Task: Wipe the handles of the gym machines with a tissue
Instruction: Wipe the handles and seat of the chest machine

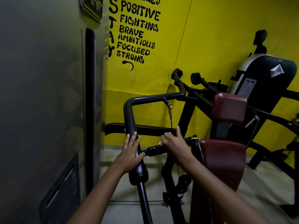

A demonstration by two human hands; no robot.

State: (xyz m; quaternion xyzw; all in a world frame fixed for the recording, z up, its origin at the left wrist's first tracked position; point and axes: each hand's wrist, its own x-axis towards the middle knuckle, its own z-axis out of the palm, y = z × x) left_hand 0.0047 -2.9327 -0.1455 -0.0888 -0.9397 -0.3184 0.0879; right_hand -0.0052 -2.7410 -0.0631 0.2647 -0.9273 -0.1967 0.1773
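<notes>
- The left hand (pixel 129 155) lies on the black upright bar (pixel 130 120), fingers straight along it and the thumb reaching round the near side; it steadies the bar rather than clenching it.
- The right hand (pixel 174 142) sits on the short cross handle (pixel 153 150), fingers curled over it with the forefinger sticking up. A small pale patch at the knuckles may be the tissue (pixel 160 142); it is too blurred to be sure, and I cannot tell how firmly the hand grips.
- To do this step well, I would keep the left hand bracing the bar so the frame does not swing, wrap the tissue fully round the handle, and draw it along the whole length while twisting, so the underside gets wiped too.
- Judged from here, the long bar under the left hand and its bend above look to need wiping as well.
- Count: two hands, one tissue at most, one cross handle, one bent bar.
- Farther out: two dark red pads (pixel 228 107), two knobbed handles (pixel 177 73) near the yellow wall (pixel 218 29), and one grey machine casing (pixel 40 94) on the left.
</notes>
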